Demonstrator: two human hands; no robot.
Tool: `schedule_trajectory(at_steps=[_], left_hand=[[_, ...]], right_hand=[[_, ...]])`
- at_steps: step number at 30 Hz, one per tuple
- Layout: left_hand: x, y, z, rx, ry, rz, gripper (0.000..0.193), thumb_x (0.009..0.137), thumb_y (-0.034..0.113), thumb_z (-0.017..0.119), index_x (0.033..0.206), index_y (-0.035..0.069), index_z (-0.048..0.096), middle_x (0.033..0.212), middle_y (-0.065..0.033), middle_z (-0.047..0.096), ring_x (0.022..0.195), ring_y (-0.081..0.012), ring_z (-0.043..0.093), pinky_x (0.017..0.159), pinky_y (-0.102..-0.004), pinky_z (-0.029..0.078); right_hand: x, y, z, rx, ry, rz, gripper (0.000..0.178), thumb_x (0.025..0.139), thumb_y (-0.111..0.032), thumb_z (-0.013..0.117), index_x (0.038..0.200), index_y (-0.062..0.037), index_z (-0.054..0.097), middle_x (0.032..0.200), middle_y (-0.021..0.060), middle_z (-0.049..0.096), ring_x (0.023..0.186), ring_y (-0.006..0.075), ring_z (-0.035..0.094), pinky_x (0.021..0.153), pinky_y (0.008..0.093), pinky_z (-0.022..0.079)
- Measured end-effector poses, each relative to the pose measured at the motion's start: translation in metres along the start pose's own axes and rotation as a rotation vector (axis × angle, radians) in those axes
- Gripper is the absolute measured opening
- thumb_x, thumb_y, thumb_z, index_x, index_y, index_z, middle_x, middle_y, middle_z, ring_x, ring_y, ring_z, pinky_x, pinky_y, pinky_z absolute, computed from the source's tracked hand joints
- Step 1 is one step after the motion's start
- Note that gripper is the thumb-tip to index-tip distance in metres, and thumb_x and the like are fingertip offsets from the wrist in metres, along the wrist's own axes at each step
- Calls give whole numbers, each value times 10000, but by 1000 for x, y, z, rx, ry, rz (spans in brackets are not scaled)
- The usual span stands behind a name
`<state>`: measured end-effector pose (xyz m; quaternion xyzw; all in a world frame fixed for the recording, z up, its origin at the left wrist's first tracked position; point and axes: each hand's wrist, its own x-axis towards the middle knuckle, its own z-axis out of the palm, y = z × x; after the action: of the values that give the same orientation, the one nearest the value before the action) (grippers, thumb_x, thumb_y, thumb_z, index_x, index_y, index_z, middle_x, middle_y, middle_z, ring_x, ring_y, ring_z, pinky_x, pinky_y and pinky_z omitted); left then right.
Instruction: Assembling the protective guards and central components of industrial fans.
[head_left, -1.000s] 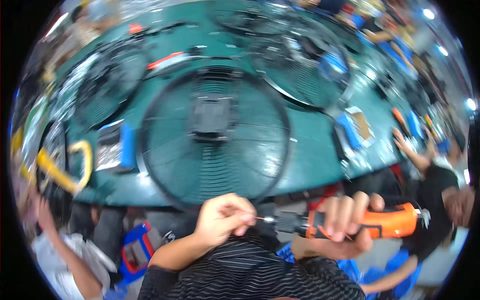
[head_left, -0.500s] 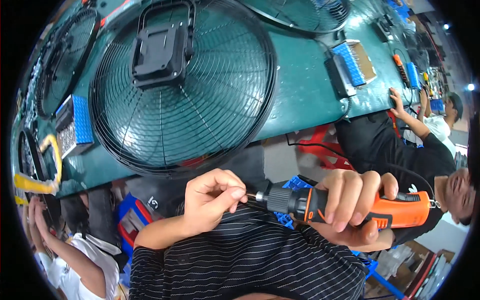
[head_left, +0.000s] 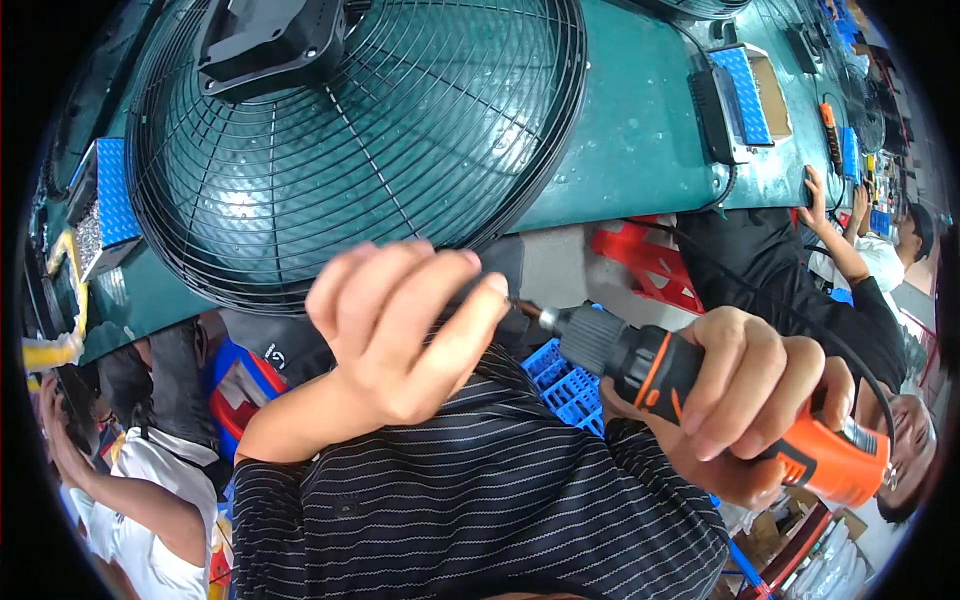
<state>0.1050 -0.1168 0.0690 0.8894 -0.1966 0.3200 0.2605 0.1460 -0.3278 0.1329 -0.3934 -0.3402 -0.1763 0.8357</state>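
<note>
My right hand (head_left: 765, 390) wraps round an orange and black electric screwdriver (head_left: 645, 370), held over my lap with its bit pointing left. A dark cord trails from its rear end. Close to the bit tip is my left hand (head_left: 390, 345), its fingers curled and blurred, thumb and forefinger nearly together. Whatever may be between those fingertips is hidden. Beyond my hands lies a round black wire fan guard (head_left: 360, 150) with a black box-shaped mount (head_left: 275, 50) at its centre, reaching over the bench's near edge.
Blue-patterned boxes of small metal parts stand on the green bench (head_left: 640, 150), one box (head_left: 120, 195) left, another box (head_left: 745, 95) right beside a black device (head_left: 715, 110). A yellow looped object (head_left: 65, 310) is at far left. A red stool (head_left: 650, 265) and blue crate (head_left: 565, 385) are below. Other people sit on both sides.
My left hand has lifted and turned, its fingers no longer pinched at the bit. The screwdriver has shifted right and its rear end tilts lower. The view has moved toward my lap.
</note>
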Motion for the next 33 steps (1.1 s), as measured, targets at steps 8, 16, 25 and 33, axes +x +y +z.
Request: schedule_trajectory(at_steps=[8,16,25,33], left_hand=[[-9,-9,-7,-25,-83,4,170,823,80,736,992,96,736,1078,-64,730,1005,-250,664,971,-439,470],[-71,-109,-60,-35,469,-551,131,1098,10,386,1173,7,493,1618,-302,372,1518,-392,370,1254,-522,289],[-68,-170,-56,134,448,-795,207,1131,94,435,1259,-41,526,1549,-259,504,1349,-259,525,1190,-378,337],[-54,-205,-65,-450,746,-920,303,1131,114,421,1296,-98,562,1394,-211,625,1309,-240,590,1167,-372,427]], right_hand=[[1,4,4,32,140,-73,494,900,-63,758,1300,-17,472,828,86,632,631,197,699,517,303,620],[29,42,-71,-543,457,720,381,883,-65,693,1233,27,575,1243,282,679,663,224,705,578,327,556],[-6,71,-57,-459,257,919,329,880,-48,686,1189,21,596,765,104,671,573,186,670,583,309,557],[-25,67,-25,-653,203,901,364,866,-7,662,1220,57,607,734,81,686,591,174,684,554,283,537]])
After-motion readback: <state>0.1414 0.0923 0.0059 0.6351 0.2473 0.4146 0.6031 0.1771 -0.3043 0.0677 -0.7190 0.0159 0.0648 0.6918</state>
